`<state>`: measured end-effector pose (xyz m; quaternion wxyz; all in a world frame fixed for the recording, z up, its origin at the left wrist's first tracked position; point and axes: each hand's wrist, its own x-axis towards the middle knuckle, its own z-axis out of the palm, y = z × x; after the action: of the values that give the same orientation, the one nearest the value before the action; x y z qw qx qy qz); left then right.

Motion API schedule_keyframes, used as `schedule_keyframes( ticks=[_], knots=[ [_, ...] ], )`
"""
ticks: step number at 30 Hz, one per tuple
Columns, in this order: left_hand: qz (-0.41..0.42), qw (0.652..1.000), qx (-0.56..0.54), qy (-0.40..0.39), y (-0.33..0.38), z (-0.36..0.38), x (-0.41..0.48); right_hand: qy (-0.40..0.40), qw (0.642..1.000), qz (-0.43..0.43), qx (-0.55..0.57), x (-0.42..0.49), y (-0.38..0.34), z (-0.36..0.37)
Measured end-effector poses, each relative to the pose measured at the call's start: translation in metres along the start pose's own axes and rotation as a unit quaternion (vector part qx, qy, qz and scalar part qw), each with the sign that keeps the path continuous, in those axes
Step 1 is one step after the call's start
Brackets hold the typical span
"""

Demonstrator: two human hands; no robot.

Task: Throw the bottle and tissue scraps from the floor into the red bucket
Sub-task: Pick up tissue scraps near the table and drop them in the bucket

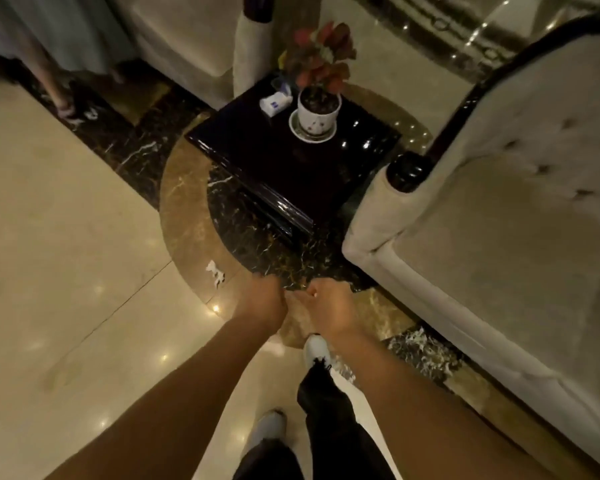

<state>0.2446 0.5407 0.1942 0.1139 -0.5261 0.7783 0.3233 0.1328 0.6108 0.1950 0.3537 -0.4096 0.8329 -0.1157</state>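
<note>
White tissue scraps [215, 273] lie on the marble floor just left of my hands. More small white scraps [90, 115] lie far off at the upper left on the dark tile strip. My left hand [262, 303] and my right hand [326, 310] hang close together, touching, low over the floor in front of the side table. Their fingers curl downward and are hidden behind the backs of the hands. A tiny white speck shows at my right thumb; I cannot tell what it is. No bottle and no red bucket are in view.
A glossy black side table [257, 161] stands ahead, bearing a potted plant [318, 110] and a tissue pack [274, 102]. A cream sofa [499, 244] fills the right, an armchair [187, 46] the top. Another person's leg [58, 91] stands upper left. My white shoes [316, 348] are below my hands.
</note>
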Motion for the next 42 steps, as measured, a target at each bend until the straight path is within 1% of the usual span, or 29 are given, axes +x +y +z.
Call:
schedule_keyframes(
  ticks=[2,6,7,9,12,15,18,20,22,25,29,33,35,37,42],
  knots=[
    [0.037,0.999,0.007,-0.016,0.026,-0.016,-0.022,0.064,0.998,0.010,-0.001,-0.030,0.000,-0.028],
    [0.134,0.990,0.048,-0.001,0.084,-0.033,-0.083,0.164,0.985,0.028,-0.033,-0.116,0.014,-0.075],
    [0.150,0.987,0.061,-0.001,0.096,-0.034,-0.097,0.179,0.982,0.035,-0.045,-0.131,0.017,-0.085],
    [0.211,0.968,0.135,0.018,0.129,-0.030,-0.136,0.217,0.973,0.067,-0.049,-0.174,0.033,-0.111],
    [0.313,0.923,0.211,0.067,0.177,-0.013,-0.187,0.274,0.954,0.118,-0.031,-0.234,0.069,-0.144],
    [0.401,0.876,0.255,0.088,0.223,0.014,-0.235,0.333,0.931,0.151,-0.019,-0.291,0.119,-0.165],
    [0.454,0.840,0.281,0.092,0.275,0.051,-0.283,0.382,0.902,0.198,-0.024,-0.353,0.172,-0.175],
    [0.476,0.825,0.291,0.084,0.307,0.076,-0.315,0.400,0.888,0.227,-0.024,-0.394,0.205,-0.180],
    [0.528,0.788,0.310,0.066,0.354,0.119,-0.364,0.428,0.863,0.267,-0.015,-0.457,0.257,-0.182],
    [0.579,0.748,0.321,0.041,0.418,0.193,-0.445,0.452,0.837,0.308,-0.013,-0.555,0.335,-0.177],
    [0.663,0.681,0.312,-0.009,0.477,0.303,-0.563,0.472,0.784,0.401,-0.032,-0.693,0.431,-0.156],
    [0.725,0.608,0.323,-0.033,0.516,0.400,-0.669,0.457,0.727,0.511,0.028,-0.820,0.521,-0.131],
    [0.733,0.588,0.339,-0.048,0.531,0.431,-0.697,0.439,0.717,0.538,0.059,-0.856,0.554,-0.120],
    [0.737,0.577,0.345,-0.067,0.551,0.470,-0.719,0.421,0.710,0.558,0.083,-0.887,0.592,-0.110],
    [0.738,0.548,0.384,-0.088,0.615,0.565,-0.748,0.405,0.680,0.606,0.083,-0.934,0.695,-0.106]
  ],
)
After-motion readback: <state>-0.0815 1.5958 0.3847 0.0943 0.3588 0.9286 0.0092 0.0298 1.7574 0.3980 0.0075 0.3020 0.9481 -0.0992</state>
